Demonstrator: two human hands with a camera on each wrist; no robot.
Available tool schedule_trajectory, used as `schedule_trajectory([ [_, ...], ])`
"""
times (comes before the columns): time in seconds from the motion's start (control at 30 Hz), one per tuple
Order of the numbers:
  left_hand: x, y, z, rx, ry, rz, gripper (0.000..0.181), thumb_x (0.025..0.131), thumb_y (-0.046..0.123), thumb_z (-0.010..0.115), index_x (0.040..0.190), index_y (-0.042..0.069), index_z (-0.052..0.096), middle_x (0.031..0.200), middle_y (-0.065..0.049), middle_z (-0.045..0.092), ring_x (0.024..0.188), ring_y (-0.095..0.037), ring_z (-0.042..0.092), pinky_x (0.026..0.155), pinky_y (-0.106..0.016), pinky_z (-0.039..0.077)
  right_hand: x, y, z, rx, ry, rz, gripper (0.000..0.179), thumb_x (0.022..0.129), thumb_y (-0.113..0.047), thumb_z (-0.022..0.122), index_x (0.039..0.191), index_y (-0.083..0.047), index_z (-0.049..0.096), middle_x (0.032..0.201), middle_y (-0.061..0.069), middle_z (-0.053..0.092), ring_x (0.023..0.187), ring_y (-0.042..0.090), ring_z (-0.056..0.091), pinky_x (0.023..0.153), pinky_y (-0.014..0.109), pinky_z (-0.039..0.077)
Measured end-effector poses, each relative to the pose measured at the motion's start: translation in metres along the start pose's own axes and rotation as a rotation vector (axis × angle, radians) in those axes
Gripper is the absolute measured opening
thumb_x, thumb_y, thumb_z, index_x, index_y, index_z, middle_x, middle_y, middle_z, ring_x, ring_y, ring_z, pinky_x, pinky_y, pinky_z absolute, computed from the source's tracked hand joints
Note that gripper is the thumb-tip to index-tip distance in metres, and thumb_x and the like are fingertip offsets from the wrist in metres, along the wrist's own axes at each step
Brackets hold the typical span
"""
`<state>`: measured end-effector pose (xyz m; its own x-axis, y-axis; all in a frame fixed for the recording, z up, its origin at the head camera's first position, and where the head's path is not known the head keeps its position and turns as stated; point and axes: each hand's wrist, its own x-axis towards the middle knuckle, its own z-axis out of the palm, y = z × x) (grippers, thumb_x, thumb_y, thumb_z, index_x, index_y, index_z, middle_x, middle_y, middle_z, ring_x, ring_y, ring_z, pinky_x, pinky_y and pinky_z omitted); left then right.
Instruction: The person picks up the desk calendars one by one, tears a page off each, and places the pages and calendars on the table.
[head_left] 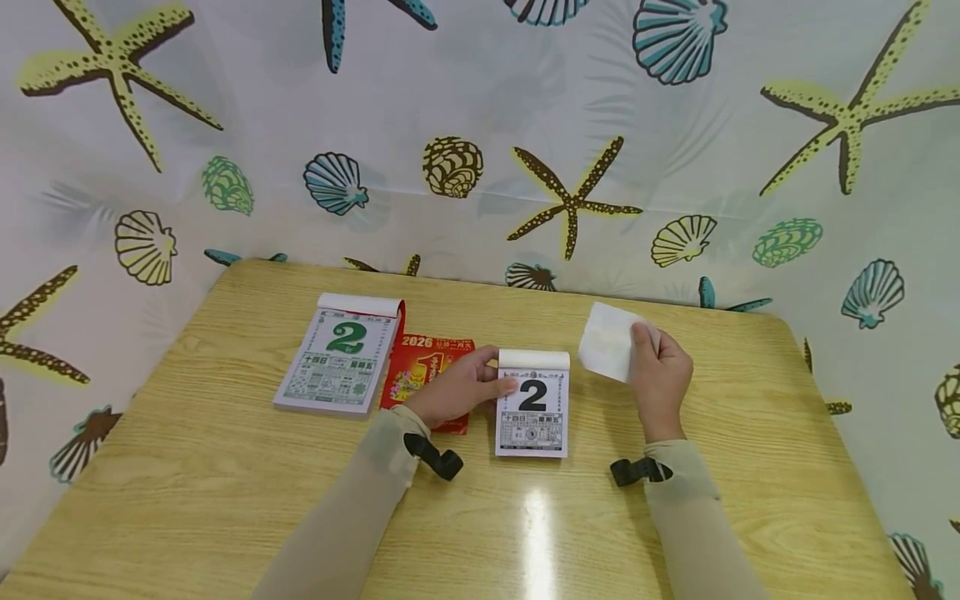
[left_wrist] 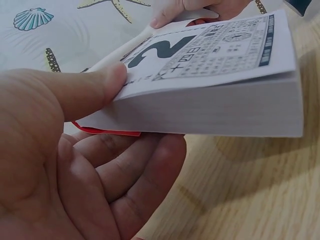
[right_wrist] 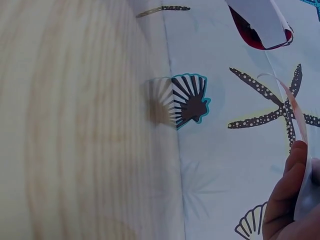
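Observation:
My left hand point(head_left: 463, 388) grips a small tear-off calendar point(head_left: 532, 425) by its left edge. In the left wrist view the thumb presses on the top page of the calendar pad point(left_wrist: 210, 107) while the other fingers lie beneath it. The page shows a large black 2, and a white strip folds over the pad's top. To the right, my right hand point(head_left: 662, 375) pinches a loose white sheet point(head_left: 611, 342), its blank side toward the head camera. In the right wrist view the curved sheet point(right_wrist: 299, 117) rises edge-on from the fingers point(right_wrist: 287, 187).
A larger tear-off calendar point(head_left: 337, 354) with a green 2 lies on the wooden table point(head_left: 187, 467) to the left. Between it and my left hand is a red 2026 cover point(head_left: 420, 375), partly hidden. Behind the table hangs a shell-and-starfish cloth point(head_left: 450, 92).

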<state>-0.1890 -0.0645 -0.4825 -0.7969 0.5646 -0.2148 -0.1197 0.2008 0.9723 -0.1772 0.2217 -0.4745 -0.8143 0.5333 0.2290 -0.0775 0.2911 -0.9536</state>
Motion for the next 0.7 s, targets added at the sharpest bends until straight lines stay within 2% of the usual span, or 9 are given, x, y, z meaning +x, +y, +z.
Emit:
schedule_trajectory([
  [0.27,-0.0016,0.0022,0.0003,-0.046,-0.01,0.016,0.041,0.103,0.021,0.065,0.138,0.008,0.048,0.125,-0.013,0.072,0.105,-0.027,0.073,0.091,-0.04,0.06,0.001,0.0014,0.0001,-0.017,0.011,0.023,0.054,0.097,-0.049,0.07,0.088,0.004,0.074,0.075,0.003,0.069,0.063,0.003,0.06,0.055,0.017,0.049],
  [0.57,0.0015,0.0022,0.0011,-0.062,0.041,0.017,0.036,0.103,0.02,0.066,0.131,0.008,0.048,0.125,-0.014,0.072,0.103,-0.028,0.073,0.087,-0.039,0.061,0.0022,0.0024,-0.0004,0.045,-0.026,0.025,0.054,0.098,-0.05,0.068,0.098,0.004,0.074,0.086,0.008,0.073,0.067,0.001,0.066,0.06,0.017,0.053],
  [0.7,0.0024,0.003,0.0033,-0.047,0.078,0.013,0.034,0.102,0.022,0.067,0.127,0.009,0.049,0.122,-0.013,0.073,0.101,-0.027,0.074,0.084,-0.038,0.061,0.0028,0.0029,-0.0011,0.041,-0.039,0.025,0.056,0.099,-0.052,0.065,0.105,0.003,0.073,0.092,0.013,0.073,0.069,0.001,0.066,0.062,0.017,0.053],
])
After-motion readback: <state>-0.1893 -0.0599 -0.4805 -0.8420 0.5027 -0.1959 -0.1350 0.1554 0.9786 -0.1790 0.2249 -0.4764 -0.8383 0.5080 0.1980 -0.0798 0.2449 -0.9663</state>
